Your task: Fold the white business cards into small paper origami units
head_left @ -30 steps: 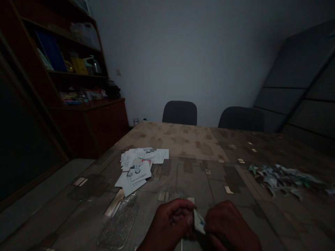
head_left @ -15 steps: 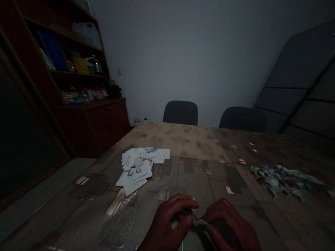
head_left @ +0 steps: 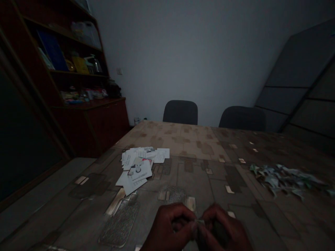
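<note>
Close to the table's near edge, my left hand [head_left: 175, 223] pinches a small pale piece of folded paper [head_left: 200, 221] between thumb and fingertips. My right hand [head_left: 222, 225] grips the same piece from the other side, so the fingertips of both hands almost meet. Fingers cover most of the paper, and the dim light hides its exact shape. On the left lies a loose pile of white printed cards [head_left: 140, 171], overlapping each other. Over to the right is a heap of crumpled-looking, pointed folded papers [head_left: 281, 179], pale with greenish parts.
A patterned brown cloth [head_left: 188, 174] covers the table. Two dark chairs, one left [head_left: 180, 112] and one right [head_left: 242, 118], stand behind its far edge. A reddish wooden cabinet [head_left: 104, 122] with filled shelves is at the left, and a grey panel [head_left: 295, 69] leans at the right.
Both hands have drawn together and slightly lower, fingertips now close around the paper that was held across a small gap. The card pile and folded heap stay put.
</note>
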